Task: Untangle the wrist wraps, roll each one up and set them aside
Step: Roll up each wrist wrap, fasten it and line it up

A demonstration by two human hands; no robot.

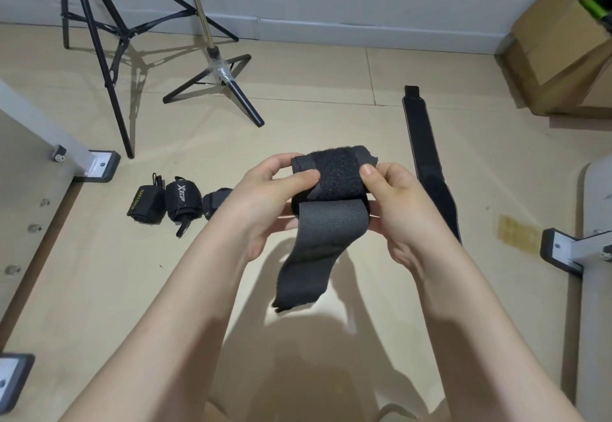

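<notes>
1. Both hands, left (265,189) and right (394,196), grip the half-rolled wrap (331,176) above the floor.
2. Tail hangs loose.
3. Advice: keep tension, edges aligned, roll tight toward the tail.

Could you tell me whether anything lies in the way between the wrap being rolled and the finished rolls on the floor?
Nothing visible does. Both hands, left and right, hold the half-rolled wrap above bare floor; the finished rolls lie to the left, with only the left forearm crossing the nearest one.
</notes>
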